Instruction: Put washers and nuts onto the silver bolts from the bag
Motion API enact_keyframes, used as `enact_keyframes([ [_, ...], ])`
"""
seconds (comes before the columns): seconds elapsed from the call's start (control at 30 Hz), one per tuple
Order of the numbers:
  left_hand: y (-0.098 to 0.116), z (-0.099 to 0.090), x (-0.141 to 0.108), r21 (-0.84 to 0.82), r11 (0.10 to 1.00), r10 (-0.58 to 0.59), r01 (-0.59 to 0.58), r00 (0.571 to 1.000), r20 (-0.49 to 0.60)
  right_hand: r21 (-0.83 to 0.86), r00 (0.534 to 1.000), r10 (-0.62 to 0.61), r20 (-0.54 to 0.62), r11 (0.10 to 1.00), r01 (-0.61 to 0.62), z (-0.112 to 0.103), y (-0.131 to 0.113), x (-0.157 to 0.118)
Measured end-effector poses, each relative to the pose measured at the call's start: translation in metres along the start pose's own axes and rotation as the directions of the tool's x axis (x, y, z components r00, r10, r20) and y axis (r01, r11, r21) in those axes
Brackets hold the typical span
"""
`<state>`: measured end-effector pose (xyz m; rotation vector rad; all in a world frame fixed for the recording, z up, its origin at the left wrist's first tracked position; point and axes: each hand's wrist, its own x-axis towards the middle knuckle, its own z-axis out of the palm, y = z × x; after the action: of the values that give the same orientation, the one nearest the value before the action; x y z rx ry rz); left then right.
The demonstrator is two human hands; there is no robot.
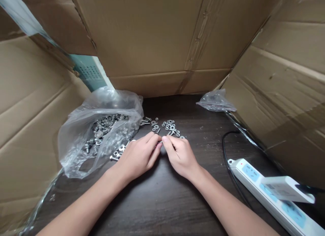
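Note:
My left hand [144, 150] and my right hand [179, 154] meet over the middle of the table, fingers closed in a pinch. Between their fingertips shows a sliver of a small metal bolt [161, 142]; its ends are hidden by the fingers, so I cannot tell if a nut or washer is on it. Just beyond the fingers lie loose bolts [171, 133], nuts [178, 132] and flat washers [169, 122]. More bolts [114, 158] and nuts lie left of my left hand, partly covered by it.
An open clear plastic bag [73, 134] full of bolts [104, 126] stands at left. A smaller crumpled plastic bag [215, 100] lies at the back right. A white power strip [250, 173] with a plugged-in adapter [284, 188] and a black cable [223, 151] occupies the right. Cardboard walls [152, 36] surround the table.

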<state>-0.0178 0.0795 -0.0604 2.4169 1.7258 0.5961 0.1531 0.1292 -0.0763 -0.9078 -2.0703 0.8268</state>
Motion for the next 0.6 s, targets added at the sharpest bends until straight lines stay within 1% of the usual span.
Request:
enact_keyframes([
  [0.13, 0.0, 0.0007, -0.0001, 0.003, 1.0, -0.008, 0.008, 0.999, -0.049, 0.059, 0.997, 0.06, 0.058, 0.996, -0.064, -0.0017, 0.0, -0.0015],
  [0.27, -0.0005, 0.0011, -0.0002, -0.022, 1.0, -0.006, 0.005, 0.997, -0.077, 0.032, 0.988, 0.109, 0.106, 0.993, -0.113, -0.0035, -0.0014, -0.0017],
  [0.43, -0.0014, -0.0001, -0.0002, -0.034, 0.999, -0.009, 0.007, 0.998, -0.062, 0.01, 0.983, 0.092, 0.16, 0.995, -0.094, -0.0036, -0.0036, 0.0],
  [0.6, 0.0003, -0.0001, -0.0007, -0.03, 0.999, 0.011, -0.012, 0.999, -0.039, 0.001, 0.992, 0.055, 0.113, 0.998, -0.056, -0.0031, -0.0042, 0.0009],
])
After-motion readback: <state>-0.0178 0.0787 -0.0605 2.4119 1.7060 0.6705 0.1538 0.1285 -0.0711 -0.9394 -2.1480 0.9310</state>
